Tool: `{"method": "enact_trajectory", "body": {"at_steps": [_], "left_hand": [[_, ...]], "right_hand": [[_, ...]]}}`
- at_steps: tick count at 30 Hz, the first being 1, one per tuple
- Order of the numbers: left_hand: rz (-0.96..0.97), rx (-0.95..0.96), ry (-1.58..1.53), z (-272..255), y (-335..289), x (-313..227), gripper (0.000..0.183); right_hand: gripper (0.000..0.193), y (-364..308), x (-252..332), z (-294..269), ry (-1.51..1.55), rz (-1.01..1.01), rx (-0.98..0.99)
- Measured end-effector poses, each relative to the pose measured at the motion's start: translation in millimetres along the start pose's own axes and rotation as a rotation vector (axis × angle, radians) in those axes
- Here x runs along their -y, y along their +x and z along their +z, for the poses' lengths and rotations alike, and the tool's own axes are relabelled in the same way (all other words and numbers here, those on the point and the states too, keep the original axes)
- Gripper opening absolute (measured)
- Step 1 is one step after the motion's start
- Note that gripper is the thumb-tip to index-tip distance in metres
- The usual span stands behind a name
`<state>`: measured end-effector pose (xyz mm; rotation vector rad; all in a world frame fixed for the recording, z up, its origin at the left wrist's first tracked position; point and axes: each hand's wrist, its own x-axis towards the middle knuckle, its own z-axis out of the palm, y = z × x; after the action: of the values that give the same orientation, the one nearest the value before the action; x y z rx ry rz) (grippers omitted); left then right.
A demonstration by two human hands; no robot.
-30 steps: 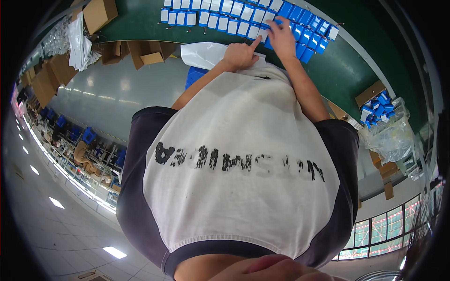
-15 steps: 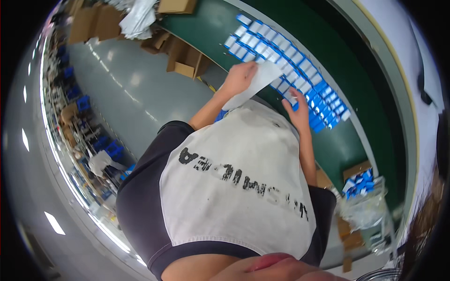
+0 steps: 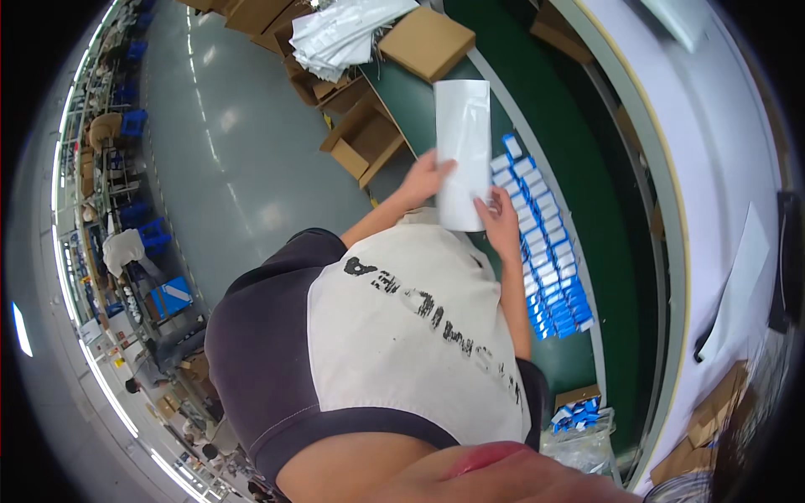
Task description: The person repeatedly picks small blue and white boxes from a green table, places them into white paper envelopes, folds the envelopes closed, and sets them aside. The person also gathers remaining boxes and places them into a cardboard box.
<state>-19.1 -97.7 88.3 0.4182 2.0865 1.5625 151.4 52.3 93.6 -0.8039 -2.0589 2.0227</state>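
Nearest the camera, a pale shirt [image 3: 419,335] with dark sleeves, filling the lower middle, both forearms reaching up from it toward the green table [image 3: 620,251]. Just beyond the shirt, both hands closed on one thing: left hand [image 3: 425,178] pressed against the lower left edge of a long white plastic bag [image 3: 463,151], right hand [image 3: 501,220] gripping its lower right corner, the two a bag's width apart. Bag now lifted and stretched lengthwise over the near edge of the table, flatter and longer than half a second ago, when hanging crumpled from the left hand alone while the right touched the boxes. So: right hand gone from the boxes to the bag, bag apparently being straightened or opened, judged ready for filling. Just right of the bag, a long double row of small blue-and-white boxes [image 3: 541,251], lying flat on the table, untouched. Beyond the bag, at the table's far end, a closed brown carton [image 3: 426,42] and a heap of more white bags [image 3: 344,33]. Left of the table, open cardboard boxes [image 3: 362,142] on the grey floor [image 3: 235,168].
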Motion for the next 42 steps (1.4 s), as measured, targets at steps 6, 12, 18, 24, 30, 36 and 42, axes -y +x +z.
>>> {"method": "enact_trajectory", "body": {"at_steps": [6,12,18,24,30,36,42], "left_hand": [[0.126,-0.445,0.806,-208,181,-47,0.073],[0.536,-0.454,1.171,-272,337,-37,0.068],[0.057,0.126,1.396,-276,402,64,0.063],[0.270,-0.131,1.334,-261,411,49,0.053],[0.817,-0.144,0.740,-180,356,-29,0.030],[0.691,0.143,0.339,-120,252,-85,0.018],[0.555,0.623,0.079,-88,207,-165,0.014]], "right_hand": [[0.021,32,8,34,0.356,0.236,-0.267],[0.021,55,9,68,0.261,0.308,-0.379],[0.021,84,54,68,0.134,0.179,-0.384],[0.006,121,284,-10,-0.328,-0.525,-0.719],[0.022,176,358,-102,-1.380,-0.769,-1.138],[0.017,148,337,-102,-1.253,-0.956,-1.354],[0.019,111,331,-52,-1.118,-0.984,-1.396]]}}
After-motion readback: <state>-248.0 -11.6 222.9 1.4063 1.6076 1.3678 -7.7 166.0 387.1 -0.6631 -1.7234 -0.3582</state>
